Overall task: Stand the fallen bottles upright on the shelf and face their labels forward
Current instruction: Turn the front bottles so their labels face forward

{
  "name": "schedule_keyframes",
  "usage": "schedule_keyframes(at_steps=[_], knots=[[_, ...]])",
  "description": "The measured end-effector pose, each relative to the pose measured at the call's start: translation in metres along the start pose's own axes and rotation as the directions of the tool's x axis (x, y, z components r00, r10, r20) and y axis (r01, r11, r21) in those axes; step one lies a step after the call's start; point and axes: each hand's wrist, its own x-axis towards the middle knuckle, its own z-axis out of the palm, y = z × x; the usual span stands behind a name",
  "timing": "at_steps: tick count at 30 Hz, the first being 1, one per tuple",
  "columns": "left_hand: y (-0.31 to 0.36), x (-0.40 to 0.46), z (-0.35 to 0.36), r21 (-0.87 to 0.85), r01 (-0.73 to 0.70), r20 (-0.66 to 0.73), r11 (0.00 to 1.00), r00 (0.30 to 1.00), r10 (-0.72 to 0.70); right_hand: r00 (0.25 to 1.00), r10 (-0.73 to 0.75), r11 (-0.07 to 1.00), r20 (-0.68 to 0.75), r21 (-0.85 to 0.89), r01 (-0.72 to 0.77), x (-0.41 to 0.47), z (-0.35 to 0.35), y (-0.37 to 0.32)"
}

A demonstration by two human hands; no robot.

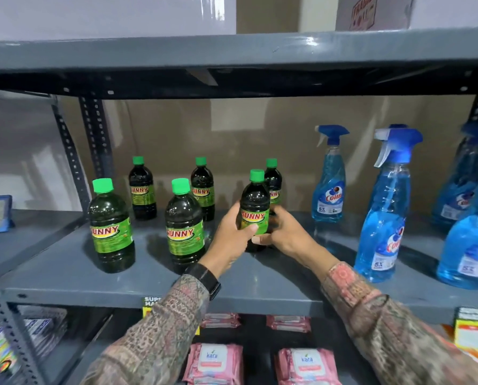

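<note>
Both hands hold one green-capped bottle standing upright on the shelf, long axis vertical, label facing forward. The left hand wraps its left side, thumb across the label; the right hand cups the right side and base. Five matching bottles stand nearby, none visibly fallen.

Dark bottles with green caps, green-red labels; blue sprays; grey shelf; pink packs; paisley brown-pink sleeves
</note>
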Motion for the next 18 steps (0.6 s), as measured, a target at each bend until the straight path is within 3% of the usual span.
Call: schedule_keyframes(at_steps=[5, 18], knots=[[0.006, -0.022, 0.003, 0.000, -0.057, 0.024, 0.998, 0.998, 0.057, 1.000, -0.024, 0.999, -0.007, -0.042, 0.024, -0.017, -0.004, 0.000], [0.014, -0.068, 0.013, 0.011, -0.021, -0.022, 1.000, 1.000, 0.021, 0.999, -0.054, 0.992, -0.005, -0.114, 0.053, -0.078, -0.011, -0.011]])
